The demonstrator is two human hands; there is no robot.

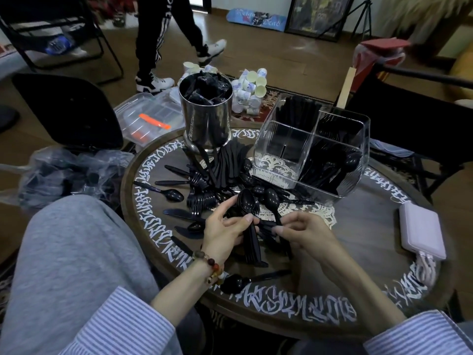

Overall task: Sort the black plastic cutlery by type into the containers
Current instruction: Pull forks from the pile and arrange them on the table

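A heap of black plastic forks, knives and spoons lies on the round table. My left hand grips a stacked bundle of black spoons, bowls up. My right hand pinches the handle of a single black spoon beside that bundle. A clear divided container stands at the back right; its right compartments hold black cutlery, its near left one holds nothing. A steel canister at the back holds wrapped black items.
A pink power bank with cables lies at the table's right. Plastic bags of cutlery sit left of the table, a lidded plastic box behind. Paper cups lie on the floor. A person's legs pass behind. A black chair stands left.
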